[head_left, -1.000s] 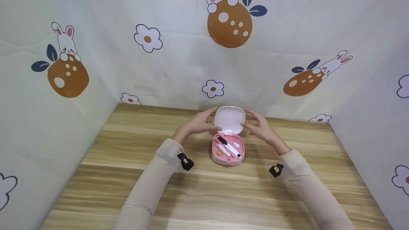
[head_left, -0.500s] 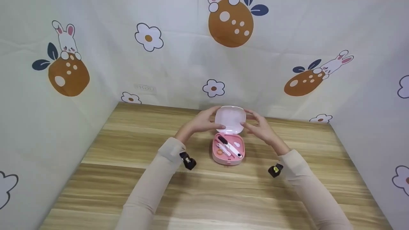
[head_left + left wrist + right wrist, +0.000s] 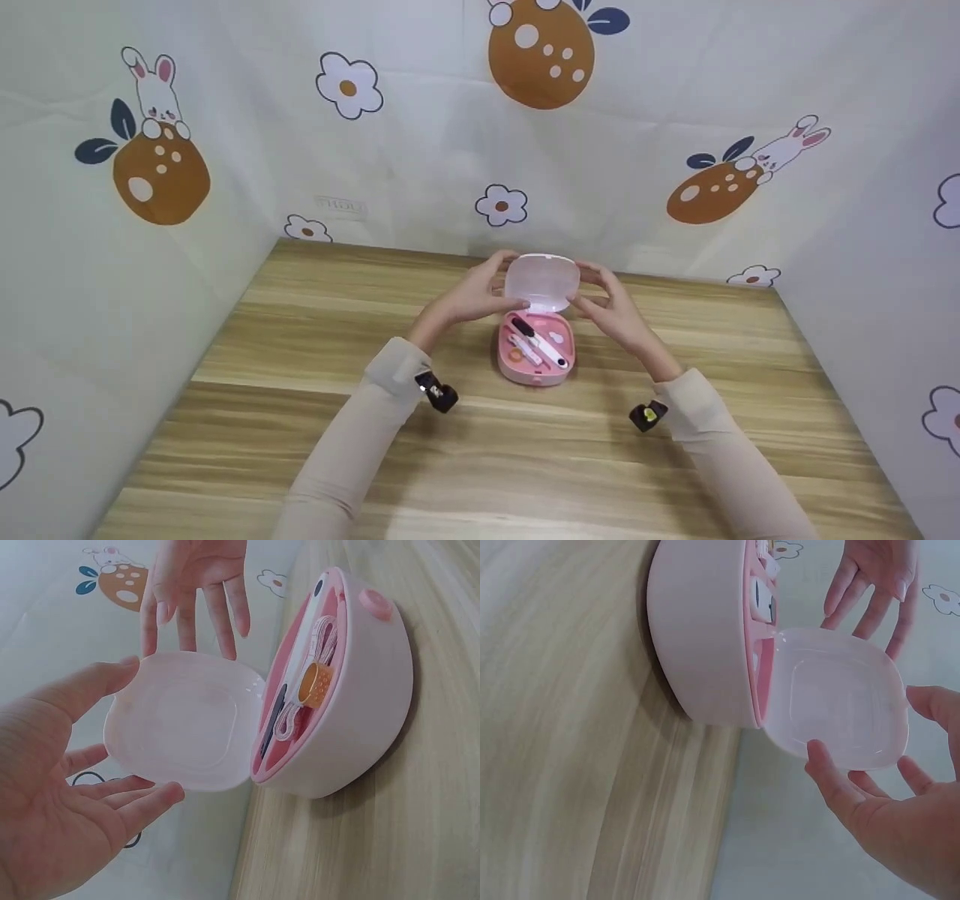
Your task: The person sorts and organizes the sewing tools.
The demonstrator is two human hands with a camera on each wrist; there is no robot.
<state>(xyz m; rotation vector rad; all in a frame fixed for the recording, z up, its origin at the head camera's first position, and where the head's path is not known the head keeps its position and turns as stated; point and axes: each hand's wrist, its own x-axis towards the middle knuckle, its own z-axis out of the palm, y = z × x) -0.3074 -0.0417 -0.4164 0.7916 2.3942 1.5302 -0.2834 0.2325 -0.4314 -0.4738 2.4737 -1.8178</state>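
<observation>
A pink sewing-kit box rests on the wooden table with its pale lid raised at the back. My left hand holds the lid's left side, thumb near the hinge and fingers round the outer edge. On the opposite side my right hand grips the lid the same way. Inside the pink tray lie a long black-and-white tool, a folded white tape and an orange thimble. In the right wrist view, the box wall hides most of these contents.
Behind the table hangs a white cloth printed with rabbits, oranges and flowers, close to the lid. The same cloth runs along both sides. Bare wood surrounds the box.
The lid has tipped slightly forward over the box, its top edge lower, with both hands moving along with it. The box body and its contents look unmoved.
</observation>
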